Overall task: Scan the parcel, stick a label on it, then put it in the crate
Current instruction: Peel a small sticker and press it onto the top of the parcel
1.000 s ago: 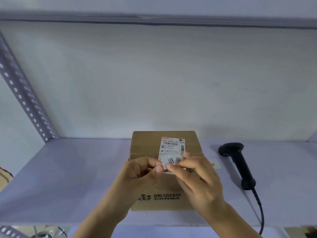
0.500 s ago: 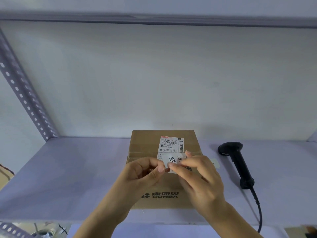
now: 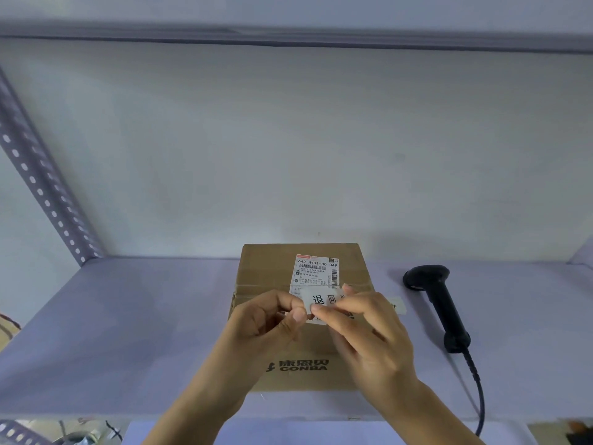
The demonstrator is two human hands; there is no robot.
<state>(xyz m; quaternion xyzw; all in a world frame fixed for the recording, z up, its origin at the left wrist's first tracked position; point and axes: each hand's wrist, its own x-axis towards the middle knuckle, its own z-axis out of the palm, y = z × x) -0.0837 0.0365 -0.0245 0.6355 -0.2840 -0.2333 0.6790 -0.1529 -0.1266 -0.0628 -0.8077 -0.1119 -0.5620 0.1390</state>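
Brown cardboard parcel [image 3: 298, 316] lies flat on the pale grey shelf [image 3: 128, 316], approx. in the middle, with black "CONBA" print on its near side. On its top, toward the back, a white shipping sticker [image 3: 316, 273] w/ barcode is stuck. Both hands are over the parcel. Left hand [image 3: 266, 319] pinches the left end of a small white label [image 3: 322, 301] between thumb and forefinger; right hand [image 3: 369, 329] pinches the right end, so both grips are closed on the label. Label shows big black Chinese characters, partly hidden by the right fingers [image 3: 349, 303]. It sits just in front of the shipping sticker; I cannot tell if it touches the box already. Black barcode scanner [image 3: 439, 303] lies on the shelf right of the parcel, apart from it, cable going toward the near edge. A 2nd small white sticker [image 3: 396, 306] peeks out on the shelf beside the right hand. No crate visible.
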